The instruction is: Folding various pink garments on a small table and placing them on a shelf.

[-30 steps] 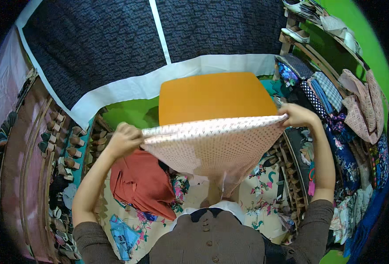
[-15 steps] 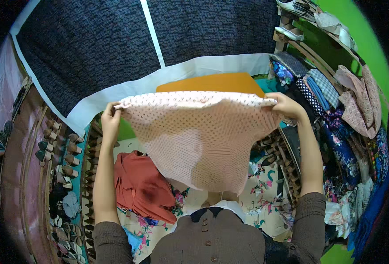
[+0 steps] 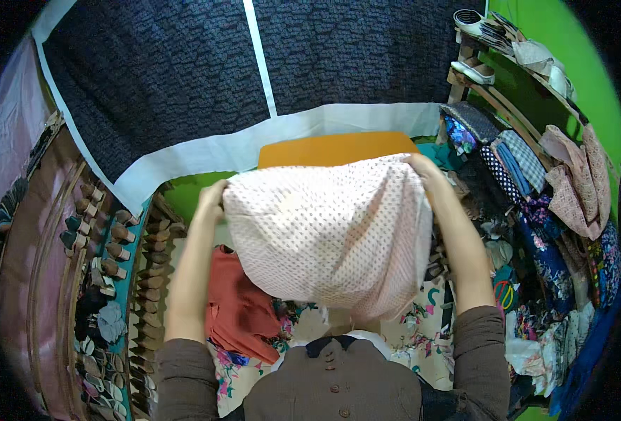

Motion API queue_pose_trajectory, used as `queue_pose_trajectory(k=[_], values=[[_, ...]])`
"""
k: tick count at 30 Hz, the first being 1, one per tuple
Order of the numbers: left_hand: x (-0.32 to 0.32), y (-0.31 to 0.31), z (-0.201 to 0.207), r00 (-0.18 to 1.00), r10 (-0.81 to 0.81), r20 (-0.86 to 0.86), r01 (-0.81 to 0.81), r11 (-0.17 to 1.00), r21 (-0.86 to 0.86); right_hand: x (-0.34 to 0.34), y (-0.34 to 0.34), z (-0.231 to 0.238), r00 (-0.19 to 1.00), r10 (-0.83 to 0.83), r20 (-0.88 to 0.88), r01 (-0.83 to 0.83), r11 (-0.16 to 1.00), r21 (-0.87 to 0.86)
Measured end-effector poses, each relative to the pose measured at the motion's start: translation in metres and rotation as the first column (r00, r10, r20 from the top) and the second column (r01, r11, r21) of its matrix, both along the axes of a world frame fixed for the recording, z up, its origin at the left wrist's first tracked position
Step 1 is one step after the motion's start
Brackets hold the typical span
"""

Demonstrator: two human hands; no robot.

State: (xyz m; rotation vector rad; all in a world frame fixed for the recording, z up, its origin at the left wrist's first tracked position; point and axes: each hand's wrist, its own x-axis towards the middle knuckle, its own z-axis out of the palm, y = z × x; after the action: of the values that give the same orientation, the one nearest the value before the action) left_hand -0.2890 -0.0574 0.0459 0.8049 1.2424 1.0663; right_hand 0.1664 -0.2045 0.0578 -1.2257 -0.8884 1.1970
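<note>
A pale pink cloth with small dark specks (image 3: 328, 231) hangs spread out in front of me, held up by its two upper corners. My left hand (image 3: 214, 198) is closed on the upper left corner, its fingertips partly behind the fabric. At the upper right corner my right hand (image 3: 423, 172) grips the cloth, with the fingers mostly hidden. The cloth's lower edge sags above the floral floor covering. A rust-red cloth (image 3: 240, 305) lies crumpled below it on the left.
Racks of shoes (image 3: 117, 245) line the left side. On the right are piled folded fabrics (image 3: 524, 158), a draped pink cloth (image 3: 577, 182) and scissors with coloured handles (image 3: 505, 295). An orange board (image 3: 331, 149) stands behind the cloth, below a dark curtain (image 3: 156, 77).
Both hands have come closer together, so the cloth's top edge is less taut. The cloth has swung and bunched, with folds at its right side. The view has shifted slightly.
</note>
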Motion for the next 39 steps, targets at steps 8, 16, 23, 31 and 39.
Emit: queue_pose_trajectory(k=[8, 16, 23, 31, 39], values=[[0.120, -0.100, 0.068, 0.844, -0.470, 0.259, 0.332, 0.837, 0.435, -0.147, 0.020, 0.067, 0.744, -0.198, 0.638, -0.101, 0.910, 0.401], [0.114, -0.125, 0.121, 0.461, -0.762, 0.456, 0.510, 0.647, 0.566, -0.169, -0.012, 0.097, 0.925, 0.040, 0.379, -0.215, 0.876, 0.432], [0.086, -0.108, 0.074, 0.806, 0.031, -0.591, 0.539, 0.375, 0.754, -0.135, -0.020, 0.113, 0.873, 0.473, 0.119, -0.481, 0.794, 0.372], [0.056, -0.078, 0.109, 0.613, -0.160, -0.773, 0.734, 0.478, 0.483, -0.086, -0.024, 0.119, 0.516, 0.178, 0.838, -0.455, 0.886, 0.091], [0.108, -0.054, 0.117, 0.970, -0.225, -0.089, 0.202, 0.553, 0.808, -0.057, -0.005, 0.095, 0.957, 0.119, 0.266, -0.219, 0.894, 0.391]])
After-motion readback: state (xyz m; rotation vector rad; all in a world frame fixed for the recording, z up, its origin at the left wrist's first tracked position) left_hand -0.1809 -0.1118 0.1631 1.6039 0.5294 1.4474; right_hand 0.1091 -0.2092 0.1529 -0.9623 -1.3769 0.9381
